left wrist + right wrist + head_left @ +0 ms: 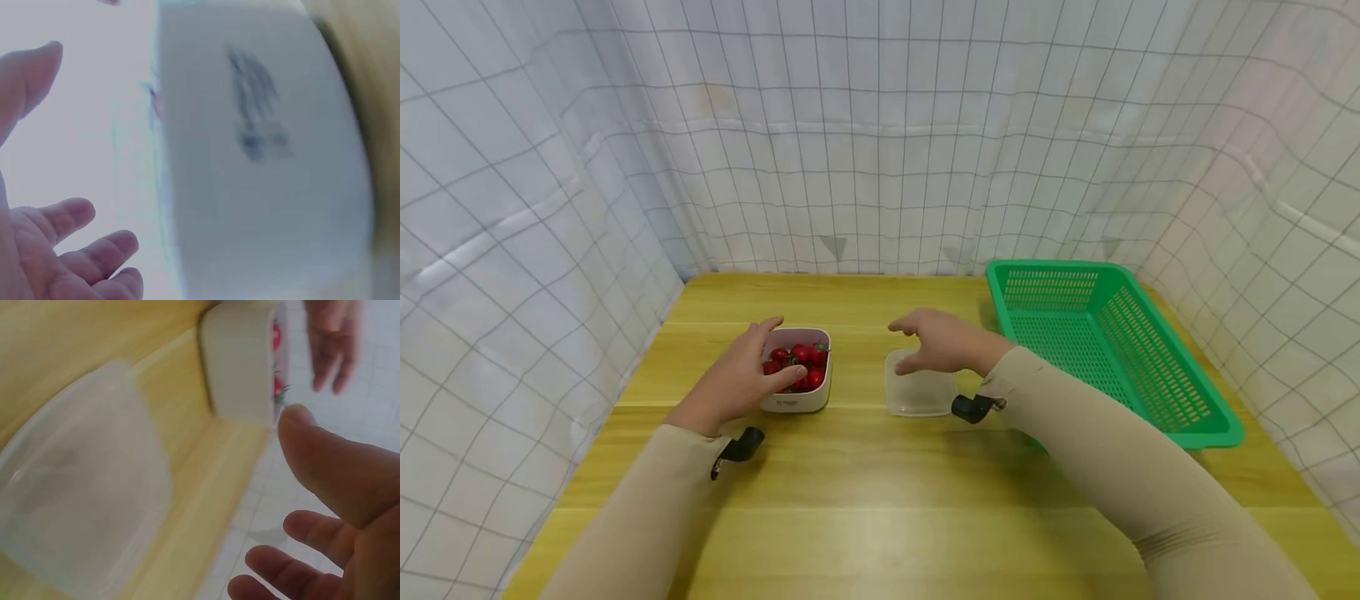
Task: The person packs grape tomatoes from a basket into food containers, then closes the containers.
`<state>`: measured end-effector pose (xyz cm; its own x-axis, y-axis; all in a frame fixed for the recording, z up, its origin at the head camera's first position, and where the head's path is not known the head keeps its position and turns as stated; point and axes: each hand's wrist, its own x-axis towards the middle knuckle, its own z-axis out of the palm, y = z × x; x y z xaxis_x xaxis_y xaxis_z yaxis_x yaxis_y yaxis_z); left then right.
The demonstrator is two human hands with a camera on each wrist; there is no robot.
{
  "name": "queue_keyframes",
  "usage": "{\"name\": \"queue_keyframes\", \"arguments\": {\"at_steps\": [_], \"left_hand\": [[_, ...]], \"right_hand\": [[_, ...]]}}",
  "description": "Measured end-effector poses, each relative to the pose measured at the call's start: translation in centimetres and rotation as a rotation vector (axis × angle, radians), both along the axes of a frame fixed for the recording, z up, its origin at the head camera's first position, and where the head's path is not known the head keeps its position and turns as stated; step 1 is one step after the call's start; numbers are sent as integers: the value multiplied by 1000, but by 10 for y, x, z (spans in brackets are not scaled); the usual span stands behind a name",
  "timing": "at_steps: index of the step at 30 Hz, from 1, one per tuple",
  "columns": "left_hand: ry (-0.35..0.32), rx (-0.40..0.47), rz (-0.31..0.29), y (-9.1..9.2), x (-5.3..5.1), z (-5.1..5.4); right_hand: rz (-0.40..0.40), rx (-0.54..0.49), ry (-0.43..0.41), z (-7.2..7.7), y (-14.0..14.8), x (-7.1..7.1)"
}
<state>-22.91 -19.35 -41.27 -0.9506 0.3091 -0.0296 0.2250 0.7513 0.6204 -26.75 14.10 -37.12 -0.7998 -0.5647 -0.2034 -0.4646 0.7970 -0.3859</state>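
A white square container (795,404) with small red tomatoes (808,354), green stems on some, stands left of centre. Over its left side hovers my left hand (737,375), thumb and fingers spread and gripping nothing. The left wrist view shows the container's pale side wall (269,200) with blurred dark markings, apart from the fingertips (119,240). To the right, a translucent square lid (925,398) lies flat on the table. Above it is my right hand (943,340), its thumb and fingers apart with nothing between them; the right wrist view has the lid (87,481) below.
A large green slotted basket (1183,392) stands at the right, beside and partly behind my right forearm. The wooden table (865,517) ends at the back against a white grid-patterned sheet (880,167), which also hangs along both sides.
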Motion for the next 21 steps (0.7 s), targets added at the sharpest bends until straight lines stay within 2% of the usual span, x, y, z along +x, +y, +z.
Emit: {"name": "queue_keyframes", "arguments": {"at_steps": [3, 7, 10, 14, 21], "left_hand": [[52, -15, -51, 19, 0, 7], [121, -79, -152, 45, -4, 13], [100, -135, -203, 64, -6, 15], [23, -182, -245, 85, -10, 14], [-39, -162, -340, 109, -20, 7]], "right_hand": [[-4, 90, 6, -5, 16, 1], [-19, 182, -3, -12, 31, 4], [-26, 237, -24, -14, 38, 6], [-14, 287, -49, -14, 43, 9], [15, 297, -62, -11, 51, 14]]}}
